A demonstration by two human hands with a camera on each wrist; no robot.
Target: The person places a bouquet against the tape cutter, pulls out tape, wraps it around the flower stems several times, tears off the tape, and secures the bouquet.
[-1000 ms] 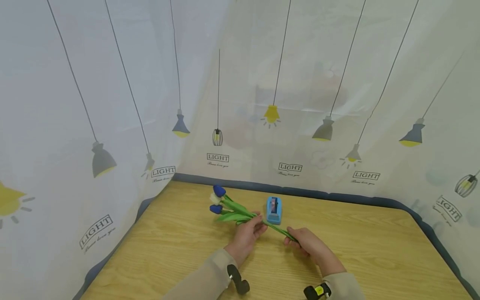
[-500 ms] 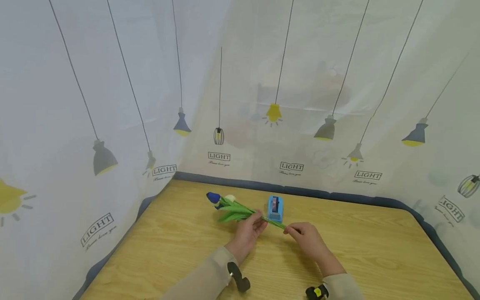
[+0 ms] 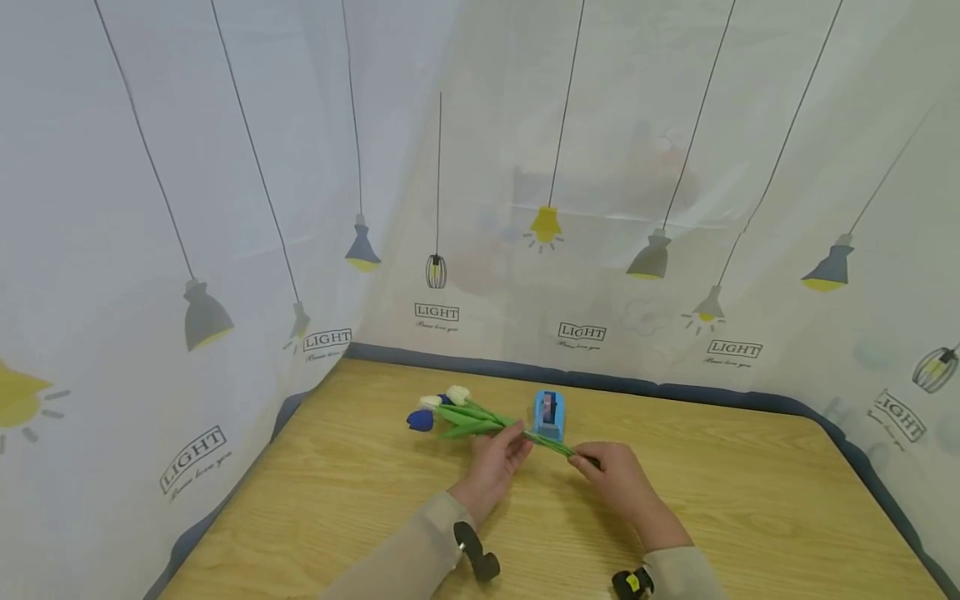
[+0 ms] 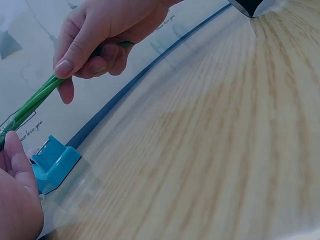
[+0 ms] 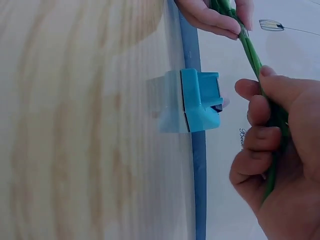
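A bunch of blue and white tulips (image 3: pixel 459 417) is held over the table, blossoms to the left. My left hand (image 3: pixel 493 468) pinches the bunch midway, just below the leaves. Farther down, the green stems (image 4: pixel 37 97) run into my right hand (image 3: pixel 621 479), whose thumb and curled fingers grip their lower ends, as the right wrist view also shows. A shiny clear patch shows on the stems beside the left thumb in the left wrist view. Just behind the stems stands a light blue tape dispenser (image 3: pixel 549 415), its front end close to the left fingertips in the head view.
The wooden table (image 3: pixel 750 492) is bordered by a dark blue edge (image 3: pixel 615 387). White curtains (image 3: pixel 495 150) printed with hanging lamps rise behind it and along both sides. A black wrist strap (image 3: pixel 477 557) sits on the left sleeve, another on the right.
The tulips have turned about their stems, so different blossoms face up, with two white ones showing now. My right hand has shifted slightly up and turned over the stem ends; the left stays nearly put.
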